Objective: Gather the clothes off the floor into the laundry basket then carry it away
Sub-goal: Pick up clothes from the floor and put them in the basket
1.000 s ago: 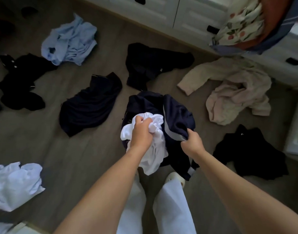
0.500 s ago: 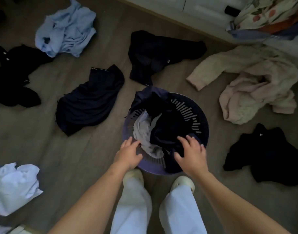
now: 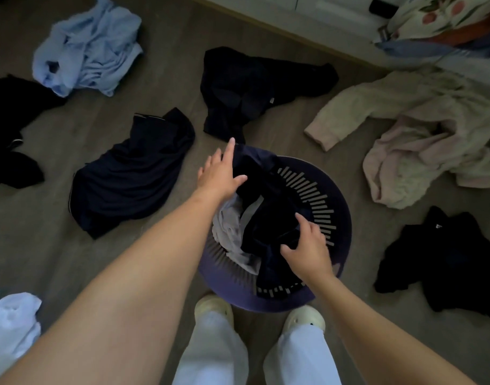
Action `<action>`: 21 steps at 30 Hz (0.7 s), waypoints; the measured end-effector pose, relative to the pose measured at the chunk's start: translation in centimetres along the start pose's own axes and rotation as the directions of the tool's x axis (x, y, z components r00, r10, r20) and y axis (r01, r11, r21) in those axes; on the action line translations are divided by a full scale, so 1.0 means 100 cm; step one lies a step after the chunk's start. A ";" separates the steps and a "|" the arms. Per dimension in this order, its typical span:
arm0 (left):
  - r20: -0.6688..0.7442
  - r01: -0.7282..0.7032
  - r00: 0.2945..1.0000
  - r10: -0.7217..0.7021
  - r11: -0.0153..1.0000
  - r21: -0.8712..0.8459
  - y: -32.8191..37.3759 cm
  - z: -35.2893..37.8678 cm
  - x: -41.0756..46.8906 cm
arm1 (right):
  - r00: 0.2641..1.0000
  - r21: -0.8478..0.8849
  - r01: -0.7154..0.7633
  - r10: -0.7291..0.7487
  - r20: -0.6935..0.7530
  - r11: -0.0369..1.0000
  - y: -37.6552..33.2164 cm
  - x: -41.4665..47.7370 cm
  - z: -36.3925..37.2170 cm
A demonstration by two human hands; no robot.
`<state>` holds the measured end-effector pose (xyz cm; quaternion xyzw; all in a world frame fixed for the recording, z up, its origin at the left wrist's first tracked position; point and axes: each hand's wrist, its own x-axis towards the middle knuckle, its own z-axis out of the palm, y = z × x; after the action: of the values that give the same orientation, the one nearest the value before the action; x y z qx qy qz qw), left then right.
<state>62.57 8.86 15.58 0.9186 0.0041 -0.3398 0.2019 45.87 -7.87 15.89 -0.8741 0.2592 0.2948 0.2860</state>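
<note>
Laundry lies scattered over the wooden floor (image 3: 160, 273) around a round purple laundry basket (image 3: 343, 245) with slotted walls, which stands just ahead of the person's cream clogs (image 3: 303, 319). Inside the basket a dark navy garment (image 3: 268, 218) is heaped over a white garment (image 3: 232, 232), the navy cloth spilling over the far rim and the near rim. The left hand (image 3: 218, 176) hovers over the basket's far left rim, fingers spread and loose, gripping nothing. The right hand (image 3: 307, 248) rests on the navy garment near the basket's near side, its fingers curled lightly against the cloth; whether they pinch it cannot be told. On the floor left of the basket lies a navy shirt (image 3: 132, 173), beyond it a light blue shirt (image 3: 91, 48) and black clothes (image 3: 10, 129) at the left edge. A black garment (image 3: 246, 87) lies just beyond the basket, a cream fleece (image 3: 421, 140) to its right, a black top (image 3: 446, 262) nearer, and white cloth (image 3: 10, 326) at the near left corner.
</note>
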 end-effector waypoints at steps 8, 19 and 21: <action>-0.317 -0.201 0.912 0.260 0.958 0.206 -0.003 0.028 -0.029 | 0.983 -0.108 -0.019 -0.002 -0.185 0.994 0.001 0.011 -0.012; -0.409 -0.349 0.675 0.614 0.754 0.556 0.014 0.055 -0.072 | 0.854 -0.355 -0.171 0.318 0.412 0.919 0.052 -0.023 0.010; -0.369 -0.421 0.591 0.718 0.664 0.617 0.013 0.048 -0.069 | 0.855 -0.397 -0.124 0.301 0.423 0.909 0.057 -0.032 0.022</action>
<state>54.40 6.78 17.06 0.9434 -0.3205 0.0570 0.0637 39.30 -9.58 14.61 -0.7772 0.2199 0.5720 0.1427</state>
